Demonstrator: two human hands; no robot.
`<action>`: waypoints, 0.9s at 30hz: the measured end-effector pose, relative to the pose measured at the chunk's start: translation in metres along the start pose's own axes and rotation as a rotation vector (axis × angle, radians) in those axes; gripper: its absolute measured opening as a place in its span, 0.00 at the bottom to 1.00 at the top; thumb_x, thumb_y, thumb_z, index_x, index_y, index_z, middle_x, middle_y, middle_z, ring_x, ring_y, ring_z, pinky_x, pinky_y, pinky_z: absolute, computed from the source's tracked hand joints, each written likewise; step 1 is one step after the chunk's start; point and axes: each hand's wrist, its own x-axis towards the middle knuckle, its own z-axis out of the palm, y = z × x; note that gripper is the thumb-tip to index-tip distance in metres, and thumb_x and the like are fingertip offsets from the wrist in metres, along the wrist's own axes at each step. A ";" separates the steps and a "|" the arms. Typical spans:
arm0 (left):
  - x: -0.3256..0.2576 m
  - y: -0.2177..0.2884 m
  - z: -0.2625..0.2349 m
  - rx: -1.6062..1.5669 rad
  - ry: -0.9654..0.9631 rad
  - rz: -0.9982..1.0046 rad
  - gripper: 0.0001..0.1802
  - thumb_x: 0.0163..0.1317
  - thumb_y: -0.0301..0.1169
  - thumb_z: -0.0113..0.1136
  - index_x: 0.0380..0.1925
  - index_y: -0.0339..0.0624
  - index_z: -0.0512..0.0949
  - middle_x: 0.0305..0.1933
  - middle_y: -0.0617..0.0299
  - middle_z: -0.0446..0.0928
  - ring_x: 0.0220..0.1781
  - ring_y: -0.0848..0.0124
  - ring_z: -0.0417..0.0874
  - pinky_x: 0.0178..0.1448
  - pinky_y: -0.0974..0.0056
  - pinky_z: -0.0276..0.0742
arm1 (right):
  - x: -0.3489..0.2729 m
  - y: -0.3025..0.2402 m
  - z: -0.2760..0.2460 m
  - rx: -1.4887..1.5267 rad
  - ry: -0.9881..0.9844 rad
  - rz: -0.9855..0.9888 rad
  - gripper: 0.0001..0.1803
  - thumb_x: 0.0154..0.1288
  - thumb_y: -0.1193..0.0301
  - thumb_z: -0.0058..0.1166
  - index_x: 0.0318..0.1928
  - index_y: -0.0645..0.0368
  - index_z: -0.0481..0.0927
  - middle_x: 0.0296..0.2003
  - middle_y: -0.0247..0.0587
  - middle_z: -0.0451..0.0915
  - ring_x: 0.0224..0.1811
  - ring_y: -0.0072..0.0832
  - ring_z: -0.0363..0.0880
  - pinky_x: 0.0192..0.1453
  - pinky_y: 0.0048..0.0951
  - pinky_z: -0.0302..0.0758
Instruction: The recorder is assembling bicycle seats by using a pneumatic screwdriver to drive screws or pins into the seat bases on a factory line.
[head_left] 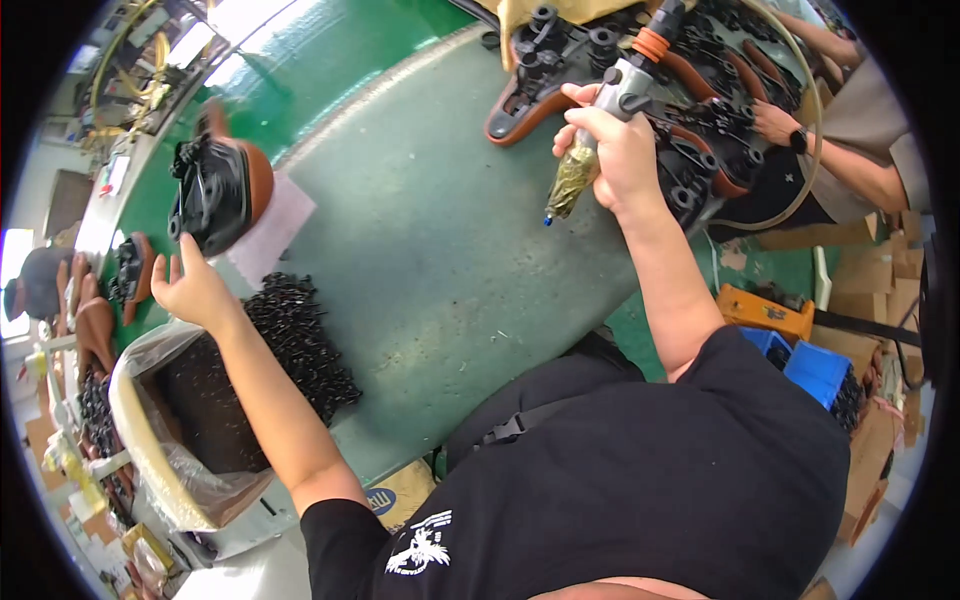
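In my right hand (pixel 625 155) is a silver air screwdriver (pixel 622 88), its fingers wrapped around the body. Orange rings circle the tool's upper part, and its lower part is wrapped in yellowish film. My left hand (pixel 195 290) is raised at the left with fingers apart. Just beyond its fingertips a brown bicycle saddle (pixel 258 185) with a black underside is tilted and blurred by motion; one fingertip appears to meet its edge. Beside the left forearm lies a heap of small black parts (pixel 300 345), too small to name surely.
Several brown saddles with black undersides, one at the near edge (pixel 525 120), crowd the far right of the green table (pixel 430 270). A co-worker's hand (pixel 775 122) reaches among them. A plastic-lined box (pixel 150 440) stands lower left, a pink sheet (pixel 275 225) above the heap, blue bins (pixel 815 372) at right.
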 end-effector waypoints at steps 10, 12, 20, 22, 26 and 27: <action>-0.137 -0.017 -0.043 0.602 -0.712 0.529 0.08 0.59 0.28 0.68 0.36 0.37 0.82 0.40 0.48 0.79 0.43 0.48 0.83 0.49 0.47 0.82 | 0.073 0.047 -0.014 0.085 -0.361 0.243 0.11 0.66 0.79 0.56 0.49 0.61 0.79 0.29 0.33 0.74 0.24 0.24 0.77 0.37 0.28 0.77; -0.137 -0.028 -0.051 0.632 -0.672 0.503 0.06 0.59 0.27 0.67 0.34 0.37 0.81 0.37 0.49 0.77 0.42 0.49 0.83 0.47 0.47 0.81 | 0.027 0.048 0.014 -0.038 -0.399 0.171 0.16 0.62 0.81 0.51 0.51 0.59 0.73 0.38 0.40 0.75 0.24 0.29 0.80 0.34 0.29 0.79; -0.135 -0.035 -0.066 0.609 -0.602 0.602 0.03 0.56 0.29 0.59 0.26 0.43 0.78 0.35 0.55 0.75 0.41 0.55 0.80 0.44 0.52 0.75 | -0.098 0.053 -0.029 0.094 -0.796 0.659 0.27 0.52 0.80 0.60 0.53 0.63 0.66 0.40 0.48 0.76 0.19 0.36 0.80 0.27 0.38 0.81; -0.132 -0.032 -0.062 0.581 -0.586 0.740 0.03 0.55 0.30 0.59 0.26 0.44 0.77 0.36 0.56 0.75 0.43 0.56 0.78 0.45 0.54 0.73 | -0.100 0.043 -0.042 -0.022 -0.887 0.670 0.25 0.51 0.77 0.60 0.49 0.62 0.66 0.38 0.51 0.77 0.18 0.36 0.78 0.27 0.35 0.80; -0.152 0.017 -0.071 0.198 -0.407 0.634 0.04 0.64 0.23 0.62 0.35 0.42 0.76 0.42 0.54 0.79 0.48 0.58 0.82 0.51 0.54 0.78 | -0.096 -0.011 -0.034 -0.400 -0.737 0.462 0.24 0.54 0.79 0.60 0.51 0.64 0.66 0.43 0.52 0.79 0.19 0.29 0.79 0.30 0.28 0.79; -0.165 0.037 -0.084 -0.028 -0.502 0.328 0.03 0.69 0.23 0.62 0.39 0.42 0.77 0.44 0.56 0.80 0.46 0.63 0.85 0.50 0.58 0.80 | -0.096 -0.023 -0.031 -0.324 -0.741 0.379 0.24 0.57 0.77 0.61 0.51 0.62 0.65 0.44 0.51 0.78 0.19 0.28 0.79 0.30 0.26 0.78</action>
